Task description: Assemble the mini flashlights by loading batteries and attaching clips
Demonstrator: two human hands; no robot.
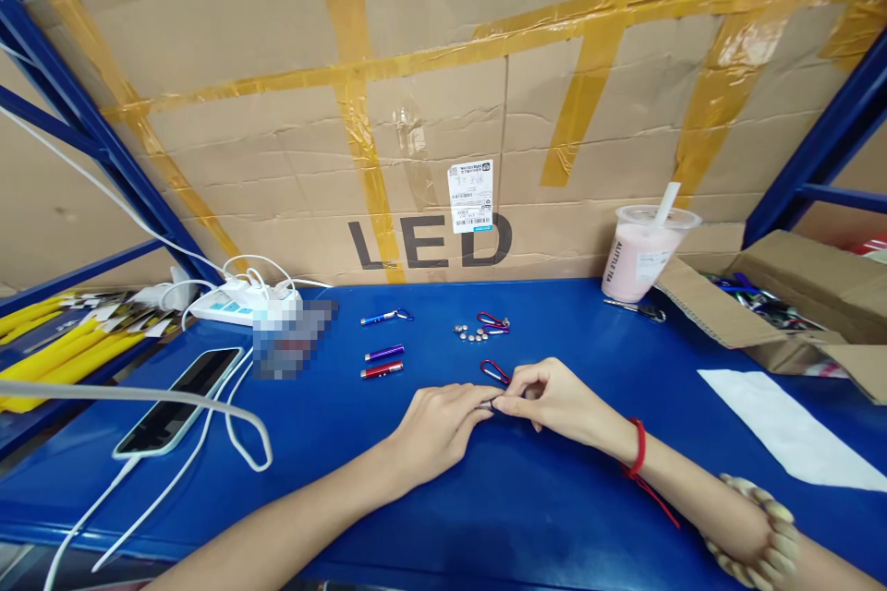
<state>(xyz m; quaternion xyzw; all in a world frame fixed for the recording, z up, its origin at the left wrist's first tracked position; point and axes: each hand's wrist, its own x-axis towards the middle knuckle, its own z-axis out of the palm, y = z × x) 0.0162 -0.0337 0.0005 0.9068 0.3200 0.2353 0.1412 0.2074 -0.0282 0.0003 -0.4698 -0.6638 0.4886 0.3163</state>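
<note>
My left hand [443, 427] lies low over the blue tabletop, fingers together around a small silvery piece [487, 405], mostly hidden. My right hand [558, 399] pinches at the same spot, its fingertips meeting those of the left; what it grips is hidden. Just beyond the fingers is a red carabiner [494, 371]. Farther back, several small round button cells [473, 336] lie beside more carabiners [493, 323]. To the left are a purple tube [383, 354], a red tube [382, 370] and a slim blue flashlight [378, 319] with a blue clip.
At left are a phone [181, 399] with white cables, a power strip [232, 303] and yellow strips [83, 355]. A drink cup [638, 254], keys [634, 308], white paper [790, 429] and an open carton [796, 295] stand right. A large cardboard box [430, 138] backs the table.
</note>
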